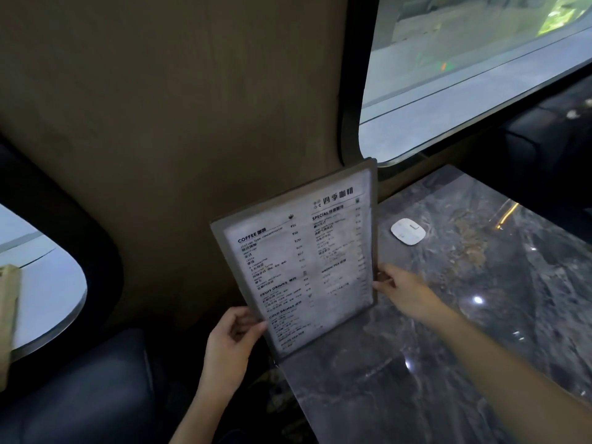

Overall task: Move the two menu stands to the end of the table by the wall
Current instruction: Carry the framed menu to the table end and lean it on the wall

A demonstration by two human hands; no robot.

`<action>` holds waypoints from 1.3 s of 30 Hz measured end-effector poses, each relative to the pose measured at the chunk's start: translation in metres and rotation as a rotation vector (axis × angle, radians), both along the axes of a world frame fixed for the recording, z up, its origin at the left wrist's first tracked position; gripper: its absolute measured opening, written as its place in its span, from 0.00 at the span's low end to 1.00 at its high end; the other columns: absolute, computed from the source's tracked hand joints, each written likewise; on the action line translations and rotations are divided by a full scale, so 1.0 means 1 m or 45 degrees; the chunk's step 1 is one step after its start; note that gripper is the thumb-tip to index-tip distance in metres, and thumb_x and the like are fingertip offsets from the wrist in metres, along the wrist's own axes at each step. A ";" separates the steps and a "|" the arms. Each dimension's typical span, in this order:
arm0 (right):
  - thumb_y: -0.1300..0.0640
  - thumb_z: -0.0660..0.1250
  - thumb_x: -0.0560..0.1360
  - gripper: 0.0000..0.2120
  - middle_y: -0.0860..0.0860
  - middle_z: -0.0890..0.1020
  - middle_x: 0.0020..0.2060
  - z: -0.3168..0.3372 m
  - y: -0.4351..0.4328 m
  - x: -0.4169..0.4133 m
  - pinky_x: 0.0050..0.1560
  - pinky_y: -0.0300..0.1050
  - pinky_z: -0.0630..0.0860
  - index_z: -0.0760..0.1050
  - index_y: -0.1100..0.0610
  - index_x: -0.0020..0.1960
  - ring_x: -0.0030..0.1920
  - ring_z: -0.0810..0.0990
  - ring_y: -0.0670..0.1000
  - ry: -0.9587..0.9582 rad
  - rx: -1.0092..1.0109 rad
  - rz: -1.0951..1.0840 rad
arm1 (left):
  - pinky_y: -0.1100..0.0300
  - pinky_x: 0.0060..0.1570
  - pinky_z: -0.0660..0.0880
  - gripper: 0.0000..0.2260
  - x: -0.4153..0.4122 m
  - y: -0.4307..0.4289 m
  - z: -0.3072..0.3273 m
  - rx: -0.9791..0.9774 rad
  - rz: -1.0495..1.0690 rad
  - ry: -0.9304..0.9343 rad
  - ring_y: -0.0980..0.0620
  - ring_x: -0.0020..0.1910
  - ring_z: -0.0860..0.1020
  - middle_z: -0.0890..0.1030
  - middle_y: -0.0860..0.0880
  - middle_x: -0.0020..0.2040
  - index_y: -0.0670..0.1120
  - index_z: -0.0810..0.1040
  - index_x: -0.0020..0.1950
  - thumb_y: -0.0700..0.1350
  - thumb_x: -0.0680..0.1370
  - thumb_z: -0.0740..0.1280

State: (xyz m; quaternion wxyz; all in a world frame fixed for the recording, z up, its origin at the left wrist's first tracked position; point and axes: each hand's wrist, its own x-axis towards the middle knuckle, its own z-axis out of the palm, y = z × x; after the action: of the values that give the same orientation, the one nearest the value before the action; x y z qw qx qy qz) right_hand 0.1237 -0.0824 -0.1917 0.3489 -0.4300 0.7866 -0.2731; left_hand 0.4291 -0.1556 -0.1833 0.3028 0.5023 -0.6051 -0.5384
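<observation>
A: What is lying in front of the person?

B: A dark marble surface (448, 331) is running along the brown wall (176, 139). One menu stand (304, 264) is standing upright at its edge just beside the wall.

A: And the hands?

B: The left hand (230, 344) is pinching the stand's left edge; the right hand (403, 290) is pinching its right edge. A small white device (408, 231) is lying further behind.

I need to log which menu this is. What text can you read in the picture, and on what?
All on the menu stand:
"COFFEE"
"SPECIAL"
"FRUIT DRINKS"
"COLD DRINKS"
"GREEN TEA"
Large Chinese title at top right: "四季咖啡", last characters unsure.
Item names and prices: too blurred.
White disc on the table: no readable text.
</observation>
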 end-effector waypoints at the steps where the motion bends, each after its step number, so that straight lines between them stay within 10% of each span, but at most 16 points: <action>1: 0.55 0.63 0.75 0.11 0.49 0.79 0.46 -0.003 0.003 0.000 0.41 0.39 0.71 0.72 0.53 0.57 0.42 0.76 0.43 -0.021 0.032 0.018 | 0.63 0.40 0.76 0.12 0.001 0.002 -0.005 0.014 -0.012 -0.059 0.55 0.42 0.80 0.82 0.48 0.40 0.54 0.78 0.41 0.37 0.69 0.72; 11: 0.66 0.58 0.73 0.15 0.59 0.80 0.51 -0.033 0.015 0.015 0.57 0.47 0.72 0.69 0.62 0.59 0.53 0.77 0.57 0.058 0.256 0.055 | 0.53 0.42 0.79 0.09 0.001 0.026 -0.047 0.053 -0.131 -0.552 0.59 0.36 0.80 0.82 0.50 0.36 0.57 0.76 0.39 0.43 0.70 0.72; 18: 0.68 0.54 0.70 0.10 0.60 0.77 0.44 -0.045 0.008 0.016 0.46 0.52 0.71 0.67 0.62 0.50 0.45 0.75 0.58 0.059 0.260 0.000 | 0.54 0.45 0.78 0.08 -0.008 0.026 -0.050 -0.047 -0.116 -0.716 0.52 0.44 0.80 0.82 0.54 0.44 0.52 0.76 0.51 0.50 0.74 0.68; 28: 0.69 0.53 0.71 0.16 0.48 0.69 0.35 -0.036 -0.010 0.023 0.35 0.37 0.65 0.61 0.47 0.37 0.36 0.68 0.46 -0.045 0.195 0.002 | 0.55 0.42 0.77 0.06 -0.013 0.013 -0.048 -0.082 0.049 -0.700 0.49 0.42 0.80 0.81 0.52 0.41 0.50 0.77 0.51 0.47 0.74 0.67; 39: 0.66 0.58 0.71 0.12 0.44 0.69 0.37 -0.041 -0.042 0.028 0.46 0.46 0.67 0.63 0.52 0.48 0.45 0.71 0.52 -0.089 0.140 0.054 | 0.55 0.39 0.76 0.03 -0.012 -0.017 -0.048 -0.068 0.138 -0.680 0.51 0.36 0.78 0.80 0.51 0.37 0.47 0.78 0.46 0.45 0.74 0.67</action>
State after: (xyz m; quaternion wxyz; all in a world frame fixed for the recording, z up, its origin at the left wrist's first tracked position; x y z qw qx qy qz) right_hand 0.1520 -0.1249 -0.2325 0.4050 -0.4170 0.7785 -0.2367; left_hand 0.4172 -0.1730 -0.2316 0.1739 0.6500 -0.6498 -0.3537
